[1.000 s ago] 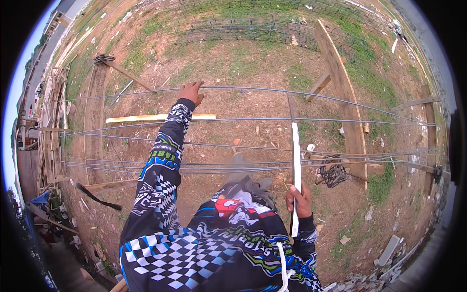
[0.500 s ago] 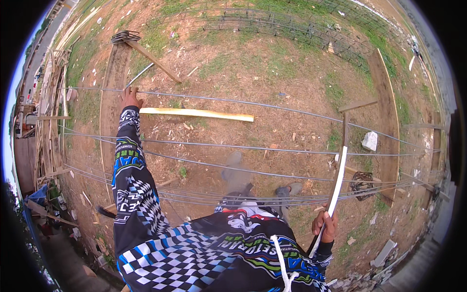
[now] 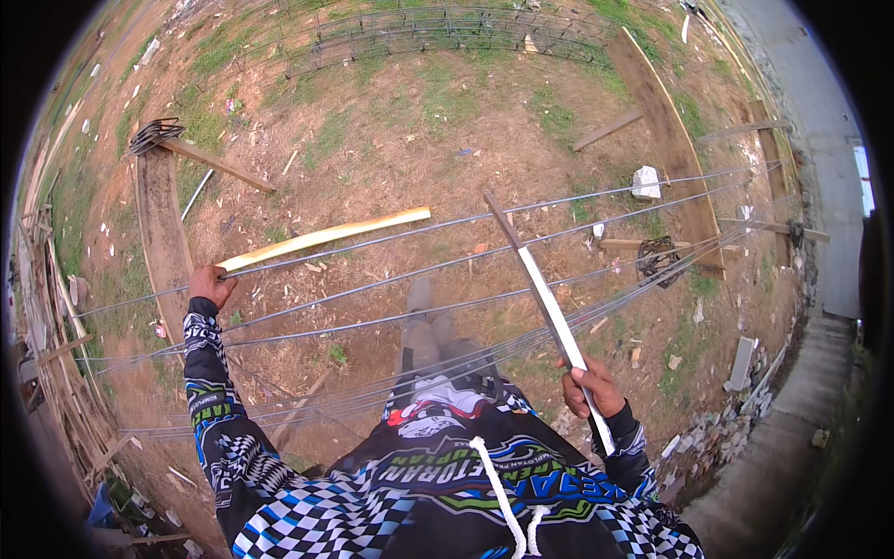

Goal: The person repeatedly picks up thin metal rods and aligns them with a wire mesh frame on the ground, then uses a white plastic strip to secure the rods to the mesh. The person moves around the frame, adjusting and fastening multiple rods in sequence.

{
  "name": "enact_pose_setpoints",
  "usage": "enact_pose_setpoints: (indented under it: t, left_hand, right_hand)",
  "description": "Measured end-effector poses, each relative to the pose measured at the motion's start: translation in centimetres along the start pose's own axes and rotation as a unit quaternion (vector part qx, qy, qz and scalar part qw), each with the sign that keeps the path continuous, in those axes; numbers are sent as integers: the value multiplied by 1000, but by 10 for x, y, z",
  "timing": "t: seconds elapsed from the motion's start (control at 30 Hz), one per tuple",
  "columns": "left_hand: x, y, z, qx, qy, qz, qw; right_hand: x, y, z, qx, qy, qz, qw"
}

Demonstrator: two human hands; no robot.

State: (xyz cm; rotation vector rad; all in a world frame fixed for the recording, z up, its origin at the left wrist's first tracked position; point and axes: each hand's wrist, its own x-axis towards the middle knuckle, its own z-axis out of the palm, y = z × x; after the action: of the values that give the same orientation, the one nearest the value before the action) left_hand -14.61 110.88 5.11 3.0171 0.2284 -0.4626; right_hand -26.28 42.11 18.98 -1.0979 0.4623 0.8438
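- I see my left hand (image 3: pixel 210 284) stretched far out to my left side, fingers curled shut on the near end of a pale wooden stick (image 3: pixel 321 238) that lies across the long steel rods (image 3: pixel 391 279)
- The stick runs from that hand up and to the right, resting on the two farthest rods; its far end sits free, with nothing pinning it
- My right hand (image 3: pixel 589 386) is close to my body, fingers wrapped tight around the lower part of a flat metal bar (image 3: pixel 540 298); the bar angles up and left, over the rods, with its dark tip above the upper ones
- The rods are strung side by side above bare dirt (image 3: pixel 372 158), well off the ground; I cannot tell what carries them at either end
- My shoes (image 3: pixel 424 326) show between the rods, straight below me
- Risk, in my judgement: the stick is held at one end only, so a pull or twist could roll it off the rods
- Risk: the bar is long and gripped low; a swing could glance off a rod and slip in the hand
- Risk: the rods look springy, so leaning this far left may upset my balance
- Loose planks (image 3: pixel 670 140) and rubble lie on the ground around me
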Motion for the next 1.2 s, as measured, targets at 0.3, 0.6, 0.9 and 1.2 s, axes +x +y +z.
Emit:
enact_pose_setpoints:
  t: [0.3, 0.6, 0.9, 1.2]
  left_hand:
    - [2, 15, 0, 1, -31, -31, 999]
    - [46, 5, 0, -20, 33, 25, 999]
    - [26, -46, 20, -86, 236, 289, 924]
    - [29, -51, -13, -89, -34, 254, 963]
  right_hand:
    - [11, 60, 45, -11, -15, 14, 1000]
    - [62, 91, 106, -24, 26, -47, 998]
    - [64, 114, 174, 37, 125, -119, 984]
    - [49, 106, 216, 89, 115, -103, 984]
